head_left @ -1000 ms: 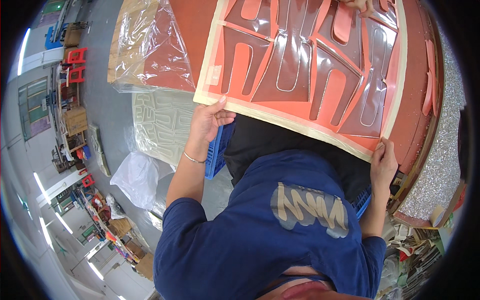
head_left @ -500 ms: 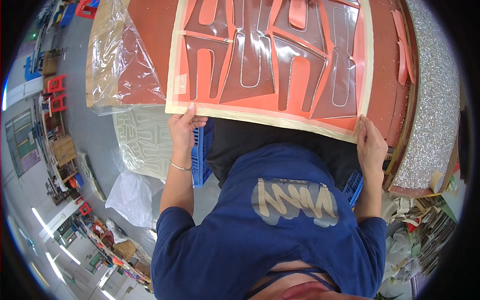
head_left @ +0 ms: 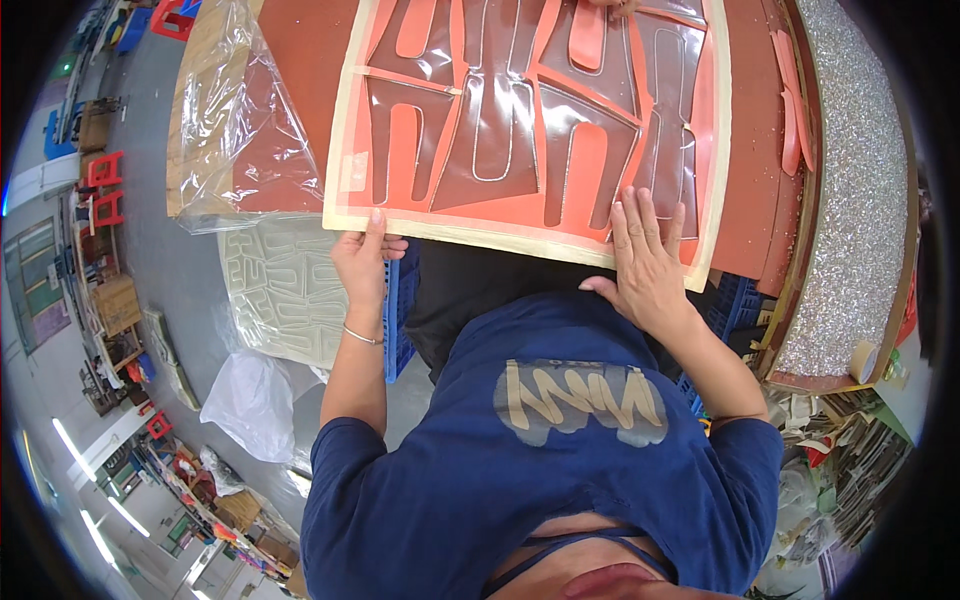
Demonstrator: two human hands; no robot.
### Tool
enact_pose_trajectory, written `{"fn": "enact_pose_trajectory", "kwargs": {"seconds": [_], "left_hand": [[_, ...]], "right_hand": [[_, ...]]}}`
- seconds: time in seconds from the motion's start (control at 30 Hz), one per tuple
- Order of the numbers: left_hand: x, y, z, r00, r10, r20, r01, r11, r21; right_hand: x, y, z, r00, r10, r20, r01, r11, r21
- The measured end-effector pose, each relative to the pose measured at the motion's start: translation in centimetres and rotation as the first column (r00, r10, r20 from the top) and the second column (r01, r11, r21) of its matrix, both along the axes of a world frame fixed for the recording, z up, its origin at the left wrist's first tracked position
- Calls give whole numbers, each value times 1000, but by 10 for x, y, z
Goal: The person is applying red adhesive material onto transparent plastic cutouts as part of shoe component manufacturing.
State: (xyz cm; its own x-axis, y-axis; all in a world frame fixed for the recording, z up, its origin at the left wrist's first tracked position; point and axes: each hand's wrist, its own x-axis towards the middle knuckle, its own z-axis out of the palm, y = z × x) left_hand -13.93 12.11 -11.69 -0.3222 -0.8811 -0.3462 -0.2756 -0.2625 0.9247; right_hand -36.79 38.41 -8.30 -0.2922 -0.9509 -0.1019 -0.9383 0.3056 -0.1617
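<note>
A framed stencil-like sheet (head_left: 490, 208) lies over the near side of the table. It is coral red with long cut-out shapes, shiny clear film, rows of tiny beads or stones along the shapes and a cream tape border. At its near left corner, my left hand (head_left: 362, 268) pinches the border, thumb on top and fingers below. My right hand (head_left: 650, 262) rests on the near edge toward the right, fingers stretched out and apart over the sheet. Part of another person's hand (head_left: 622, 6) touches the sheet's far side.
Clear plastic film (head_left: 240, 130) covers the table's left end. Loose coral strips (head_left: 790, 110) lie on the red tabletop (head_left: 755, 180) at right, beside a glittering silver surface (head_left: 850, 200). Blue crates (head_left: 400, 325) stand below the table. A white plastic bag (head_left: 250, 405) sits at lower left.
My right hand has let go of the near right corner and moved left, now flat on the sheet's near edge. The sheet has shifted slightly left. My left hand keeps its hold.
</note>
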Motion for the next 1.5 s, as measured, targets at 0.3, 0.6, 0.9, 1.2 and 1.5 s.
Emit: {"fn": "enact_pose_trajectory", "kwargs": {"seconds": [0.3, 0.6, 0.9, 1.2, 1.5], "left_hand": [[-1, -6, 2, 999, -3, -43, 4, 1000, 30], [-4, -11, 37, 870, -192, 454, 194, 980, 44], [-56, 30, 28, 513, -272, 814, 855, 80, -512], [-55, 31, 22, 425, -244, 872, 905, 104, -412], [-55, 34, 15, 429, -210, 879, 903, 111, -414]], "right_hand": [[24, -67, -7, 960, 280, 23, -271, 945, -182], [29, -74, -2, 935, 328, -134, -336, 941, -38], [31, -78, -8, 924, 334, -187, -355, 930, -90], [-12, -74, 1, 977, 202, 67, -155, 891, -427], [-64, -72, -24, 992, -96, -77, 68, 951, -303]]}}
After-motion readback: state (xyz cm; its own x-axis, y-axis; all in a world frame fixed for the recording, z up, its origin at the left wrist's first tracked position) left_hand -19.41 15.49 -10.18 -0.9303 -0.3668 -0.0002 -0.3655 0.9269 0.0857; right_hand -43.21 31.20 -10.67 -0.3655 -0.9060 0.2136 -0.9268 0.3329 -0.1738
